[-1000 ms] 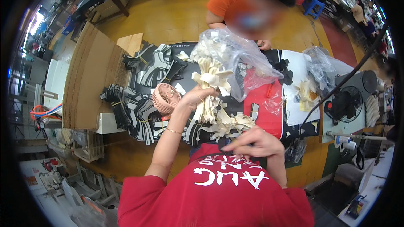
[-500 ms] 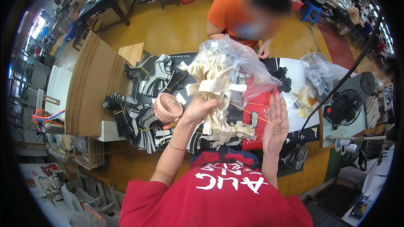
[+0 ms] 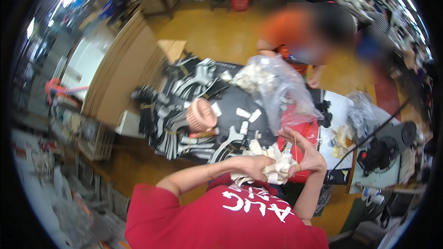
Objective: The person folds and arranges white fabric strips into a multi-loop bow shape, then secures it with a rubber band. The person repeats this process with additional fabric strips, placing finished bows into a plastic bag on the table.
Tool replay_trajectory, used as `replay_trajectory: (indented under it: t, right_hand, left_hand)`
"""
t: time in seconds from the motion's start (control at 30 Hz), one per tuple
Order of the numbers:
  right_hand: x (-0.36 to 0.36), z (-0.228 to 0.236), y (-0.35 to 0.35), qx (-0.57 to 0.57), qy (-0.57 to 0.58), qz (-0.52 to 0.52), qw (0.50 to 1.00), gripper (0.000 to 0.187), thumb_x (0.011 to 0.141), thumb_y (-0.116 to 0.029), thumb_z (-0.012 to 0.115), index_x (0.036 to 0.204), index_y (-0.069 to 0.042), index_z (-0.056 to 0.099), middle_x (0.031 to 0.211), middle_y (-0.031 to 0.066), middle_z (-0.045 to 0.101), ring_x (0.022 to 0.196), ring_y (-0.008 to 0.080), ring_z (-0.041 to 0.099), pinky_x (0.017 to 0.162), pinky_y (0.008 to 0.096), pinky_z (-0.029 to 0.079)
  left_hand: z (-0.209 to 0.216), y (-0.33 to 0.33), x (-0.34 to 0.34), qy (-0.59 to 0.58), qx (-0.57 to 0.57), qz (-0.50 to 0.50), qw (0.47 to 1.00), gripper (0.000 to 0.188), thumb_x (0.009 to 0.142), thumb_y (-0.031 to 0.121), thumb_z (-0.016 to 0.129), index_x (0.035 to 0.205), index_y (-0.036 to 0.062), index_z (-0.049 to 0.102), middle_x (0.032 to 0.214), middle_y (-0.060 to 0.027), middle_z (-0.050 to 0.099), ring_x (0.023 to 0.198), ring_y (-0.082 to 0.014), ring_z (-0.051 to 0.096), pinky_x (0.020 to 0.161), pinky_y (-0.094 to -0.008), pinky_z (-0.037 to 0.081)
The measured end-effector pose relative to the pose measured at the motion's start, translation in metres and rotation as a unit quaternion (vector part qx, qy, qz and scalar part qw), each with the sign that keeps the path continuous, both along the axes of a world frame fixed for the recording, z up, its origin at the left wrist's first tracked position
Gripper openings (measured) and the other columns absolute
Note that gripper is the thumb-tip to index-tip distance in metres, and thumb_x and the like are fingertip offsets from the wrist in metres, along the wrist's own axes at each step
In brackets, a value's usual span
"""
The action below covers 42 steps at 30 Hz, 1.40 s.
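Close in front of my chest, my left hand (image 3: pixel 256 167) is closed around a bundle of cream fabric pieces (image 3: pixel 281 160). Beside it my right hand (image 3: pixel 312 160) has thumb and fingers spread, with a thin yellowish rubber band (image 3: pixel 296 146) stretched across them. The band reaches down by the bundle's right end; whether it goes around the fabric I cannot tell. Part of the bundle is hidden behind my left hand. Farther off on the table lies a transparent plastic bag (image 3: pixel 295 99) with more cream pieces (image 3: pixel 253 77) at its left.
A pink fan (image 3: pixel 201 114) stands among black-and-white cut pieces (image 3: pixel 173 131) on the left. Beyond them rises a cardboard sheet (image 3: pixel 122 64). A co-worker in orange leans in across the table, one hand (image 3: pixel 314 82) near the bag. At right sits a black fan (image 3: pixel 383 154).
My left hand has drawn the cream bundle toward my chest and to the right. My right hand, formerly flat and upright, now curves beside the bundle with the band stretched. The view has shifted.
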State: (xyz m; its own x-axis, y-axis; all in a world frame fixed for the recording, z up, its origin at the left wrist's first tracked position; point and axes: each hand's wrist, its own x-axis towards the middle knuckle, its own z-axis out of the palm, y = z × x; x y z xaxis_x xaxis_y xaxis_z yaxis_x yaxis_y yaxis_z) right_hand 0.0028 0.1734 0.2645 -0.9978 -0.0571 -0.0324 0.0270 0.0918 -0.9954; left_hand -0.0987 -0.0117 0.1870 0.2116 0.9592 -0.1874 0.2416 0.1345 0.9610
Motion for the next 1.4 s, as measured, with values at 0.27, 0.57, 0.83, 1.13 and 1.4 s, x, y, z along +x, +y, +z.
replay_trajectory:
  t: [0.27,0.57,0.83,1.13,1.4]
  right_hand:
    - [-0.017,0.033,-0.039,0.141,0.080,0.372,0.914,0.083,0.065,-0.047,0.080,0.128,0.001,0.051,0.123,0.0130,0.058,0.122,0.0292,0.049,0.105,0.0450,0.029]
    - [-0.009,-0.036,-0.060,-0.266,0.001,-0.115,0.957,0.084,0.086,-0.010,0.068,0.150,-0.010,0.015,0.120,0.0240,0.058,0.076,0.0141,0.064,0.071,0.0278,0.053]
    - [-0.078,-0.015,-0.062,0.045,-0.097,-0.086,0.991,0.068,0.081,0.001,0.065,0.141,-0.006,0.035,0.097,0.0152,0.068,0.090,0.0176,0.066,0.077,0.0271,0.051]
    - [-0.072,-0.027,-0.073,0.515,0.011,0.039,0.856,0.080,0.061,-0.015,0.079,0.134,-0.016,0.046,0.127,0.0158,0.049,0.122,0.0372,0.043,0.102,0.0472,0.033]
    - [-0.117,-0.017,-0.052,0.440,0.033,0.180,0.879,0.068,0.060,-0.007,0.074,0.123,-0.024,0.058,0.117,0.0109,0.056,0.115,0.0312,0.050,0.091,0.0412,0.042]
  left_hand:
    - [-0.027,0.016,0.000,-0.053,0.206,0.037,0.976,0.059,0.074,0.020,0.069,0.128,0.0086,0.050,0.119,-0.0133,0.061,0.111,-0.0199,0.056,0.097,-0.0322,0.041]
    - [-0.032,0.002,-0.004,0.410,-0.064,0.239,0.878,0.027,0.071,0.015,0.067,0.092,-0.0017,0.063,0.073,-0.0141,0.066,0.072,-0.0252,0.068,0.058,-0.0393,0.052]
    - [-0.021,0.005,0.038,0.506,-0.018,0.174,0.845,0.054,0.075,0.013,0.060,0.126,0.0023,0.046,0.071,-0.0093,0.065,0.066,-0.0293,0.066,0.062,-0.0423,0.052]
    - [-0.004,-0.030,-0.071,0.230,-0.095,0.249,0.936,0.073,0.063,0.006,0.070,0.123,-0.0183,0.037,0.079,-0.0254,0.064,0.078,-0.0387,0.066,0.066,-0.0420,0.053]
    - [0.013,-0.095,-0.140,-0.277,0.055,0.011,0.959,0.063,0.086,0.020,0.070,0.131,-0.0092,0.036,0.118,-0.0111,0.055,0.103,-0.0140,0.056,0.085,-0.0291,0.048]
